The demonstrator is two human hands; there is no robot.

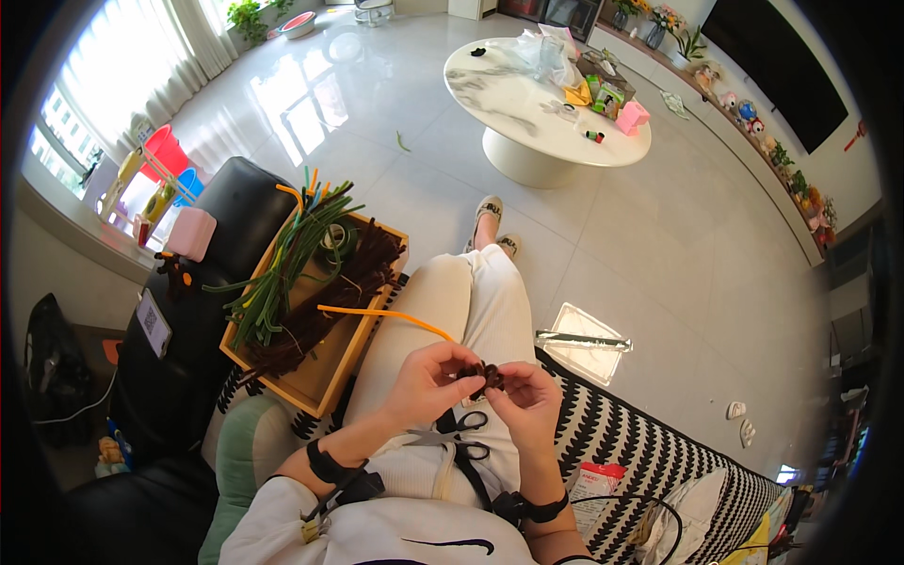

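Observation:
Over my lap, my left hand (426,384) and my right hand (529,403) pinch a small dark brown piece of curled chenille stem (484,379) between thumbs and fingers. An orange chenille stem (395,314) runs out from behind my left hand toward the tray; whether it joins the brown piece is hidden. Scissors with black handles (463,435) lie on my lap, below the hands. Left of my legs, a wooden tray (350,363) holds a bundle of green stems (275,273), a bundle of brown stems (325,315) and a roll of tape (334,237).
A black armrest (247,221) carries a pink box (191,234) and a white card (153,325). Ahead stands a round white table (471,89) with bags and small items. A red packet (601,480) lies on the patterned sofa cover (603,424) at my right.

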